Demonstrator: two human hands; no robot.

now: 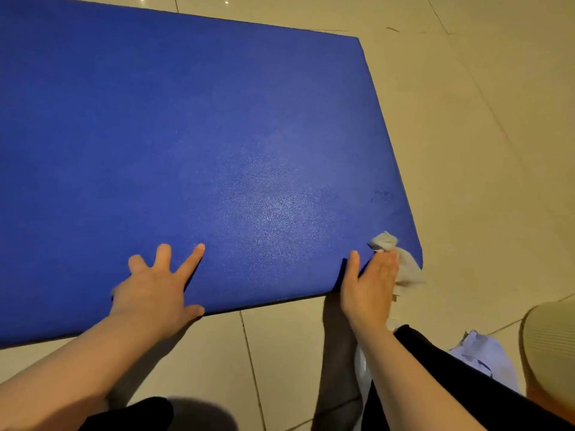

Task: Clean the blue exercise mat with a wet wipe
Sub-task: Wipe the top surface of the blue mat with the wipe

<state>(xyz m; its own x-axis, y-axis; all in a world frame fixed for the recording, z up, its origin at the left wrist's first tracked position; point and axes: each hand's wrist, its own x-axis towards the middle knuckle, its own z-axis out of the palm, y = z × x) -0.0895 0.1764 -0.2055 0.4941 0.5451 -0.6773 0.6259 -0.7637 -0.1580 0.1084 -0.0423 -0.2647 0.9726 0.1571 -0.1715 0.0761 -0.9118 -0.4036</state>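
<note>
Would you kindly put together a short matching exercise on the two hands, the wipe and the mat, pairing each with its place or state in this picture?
Column one:
1. left hand
2. right hand
3. wet wipe
4. blue mat

Column two:
A. lies flat on the tiled floor
B. bunched up at the mat's near right corner
C. fingers spread, pressing on the mat's near edge
D. holds the wipe against the mat

Pairs: 1-C, 2-D, 3-B, 4-A
</note>
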